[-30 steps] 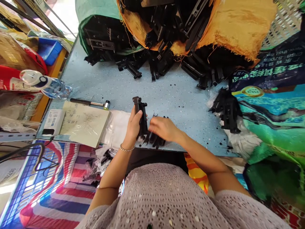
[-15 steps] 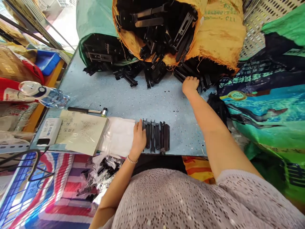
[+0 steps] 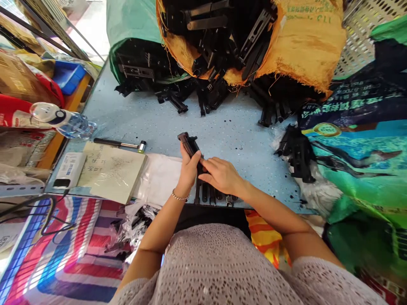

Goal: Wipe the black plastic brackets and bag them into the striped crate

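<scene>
In the head view my left hand is closed around a long black plastic part, held tilted just above the table's front edge. My right hand meets it from the right, its fingers closed on the part's lower end. That lower end is mostly hidden by my fingers. Below my hands lies a row of similar black parts, partly covered by my right hand.
An orange woven sack and a green sack spill black parts at the back of the blue speckled table. A small hammer, a cardboard piece, white plastic bags and a bottle are at left.
My right hand has come back from the pile at the rear to the front. My left hand has left the row's edge, and both hands now hold a black plastic part.
</scene>
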Demonstrator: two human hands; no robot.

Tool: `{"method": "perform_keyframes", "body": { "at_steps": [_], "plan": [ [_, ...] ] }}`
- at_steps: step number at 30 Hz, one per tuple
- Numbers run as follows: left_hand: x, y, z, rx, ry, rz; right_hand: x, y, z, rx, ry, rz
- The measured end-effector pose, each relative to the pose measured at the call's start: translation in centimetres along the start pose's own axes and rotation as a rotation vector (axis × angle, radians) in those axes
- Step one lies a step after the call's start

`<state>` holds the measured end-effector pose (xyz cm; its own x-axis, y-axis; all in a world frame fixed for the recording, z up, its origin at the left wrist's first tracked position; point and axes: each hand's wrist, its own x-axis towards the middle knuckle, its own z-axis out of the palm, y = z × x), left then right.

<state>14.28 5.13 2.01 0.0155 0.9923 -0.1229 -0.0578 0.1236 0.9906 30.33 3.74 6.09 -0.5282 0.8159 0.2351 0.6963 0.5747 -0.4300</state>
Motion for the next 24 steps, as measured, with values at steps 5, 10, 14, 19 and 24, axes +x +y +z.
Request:
{"method": "perform_keyframes", "body": {
  "at_steps": [5,10,14,19,24],
  "plan": [
    [-2.1,0.2,-0.6,-0.001,-0.081,0.033,2.9,2.5,-0.3,-0.057,0.093,0.114],
    [-2.5,0.2,-0.9,-0.009,-0.004,0.017,3.9,3.0,1.1,0.23,-0.123,0.259],
    [-1.8,0.3,-1.8,-0.001,0.108,-0.056,-0.1,-0.2,2.8,0.252,-0.175,0.012],
    [-2.2,0.5,-4.3,0.28,0.031,-0.053,-2.8,0.7,3.0,0.201,-0.189,-0.028],
    [-3.5,-0.8,-4.8,0.956,-0.066,-0.178,0.8,12.7,-3.0,-0.248,0.261,0.678]
  ]
}}
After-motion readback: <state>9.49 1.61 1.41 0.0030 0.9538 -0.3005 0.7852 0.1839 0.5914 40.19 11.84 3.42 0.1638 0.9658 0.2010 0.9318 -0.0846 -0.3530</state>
